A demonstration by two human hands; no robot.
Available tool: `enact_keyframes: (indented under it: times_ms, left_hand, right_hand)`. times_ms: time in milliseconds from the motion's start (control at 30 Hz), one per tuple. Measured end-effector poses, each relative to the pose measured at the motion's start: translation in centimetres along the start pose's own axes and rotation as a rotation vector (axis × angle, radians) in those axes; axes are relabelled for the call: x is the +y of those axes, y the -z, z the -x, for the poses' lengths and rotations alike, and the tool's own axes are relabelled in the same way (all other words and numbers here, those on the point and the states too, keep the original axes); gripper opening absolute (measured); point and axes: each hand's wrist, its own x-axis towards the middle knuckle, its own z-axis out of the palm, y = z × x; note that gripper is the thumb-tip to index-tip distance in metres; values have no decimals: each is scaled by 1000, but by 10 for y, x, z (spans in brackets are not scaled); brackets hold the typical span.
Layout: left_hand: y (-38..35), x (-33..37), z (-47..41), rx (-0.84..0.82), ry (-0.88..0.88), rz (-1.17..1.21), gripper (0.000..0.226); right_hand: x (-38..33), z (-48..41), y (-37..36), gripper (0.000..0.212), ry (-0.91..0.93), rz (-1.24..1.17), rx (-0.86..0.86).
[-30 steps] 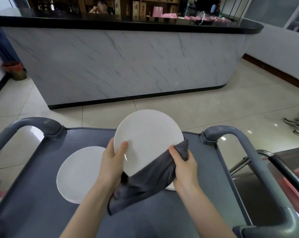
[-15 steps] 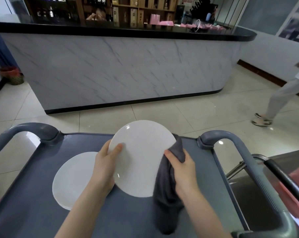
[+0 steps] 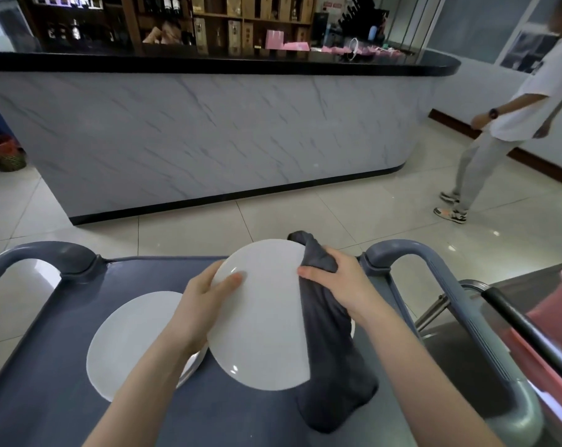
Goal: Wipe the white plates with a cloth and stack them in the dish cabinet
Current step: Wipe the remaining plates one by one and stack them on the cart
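A round white plate [image 3: 260, 317] is held tilted above a grey cart tray [image 3: 47, 366]. My left hand [image 3: 205, 301] grips its left rim, thumb on the face. My right hand [image 3: 334, 279] presses a dark grey cloth [image 3: 331, 359] against the plate's right rim; the cloth drapes down over the edge to the tray. A second white plate [image 3: 134, 337] lies flat on the tray to the left, partly under my left forearm. The edge of another plate [image 3: 353, 329] peeks out behind the cloth.
The cart has grey looped handles at left [image 3: 41, 253] and right [image 3: 434, 269]. A marble-fronted bar counter [image 3: 208, 130] with a black top stands ahead on tiled floor. A person in white [image 3: 511, 117] walks at the right. A pink item [image 3: 556, 317] sits at the right edge.
The cloth has slid from the plate's lower edge up along its right rim. The plate has tipped flatter and lower. The person at the right has come further into view.
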Motion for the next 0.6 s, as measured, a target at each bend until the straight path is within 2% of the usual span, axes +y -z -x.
enact_keyframes:
  times_ms: [167,300,367,433,500,600]
  left_hand:
    - [-8,-11,0,201,21,185,16]
    - [-10,-14,-4,180,44,152,18]
    - [-6,-10,-6,122,20,83,19]
    - [3,-1,-10,48,-9,-1,16]
    - [10,12,-15,-114,-10,-153,15]
    - [7,24,-19,-383,25,-347,19]
  right_hand:
    - [42,31,-28,15,-107,-287,342]
    - [60,55,-51,17,-205,-536,401]
    - [52,48,-36,18,-169,-465,347]
    - [36,37,-15,23,-77,-319,224]
    - [19,25,3,26,-5,-161,43]
    - [6,12,9,33,4,70,-202]
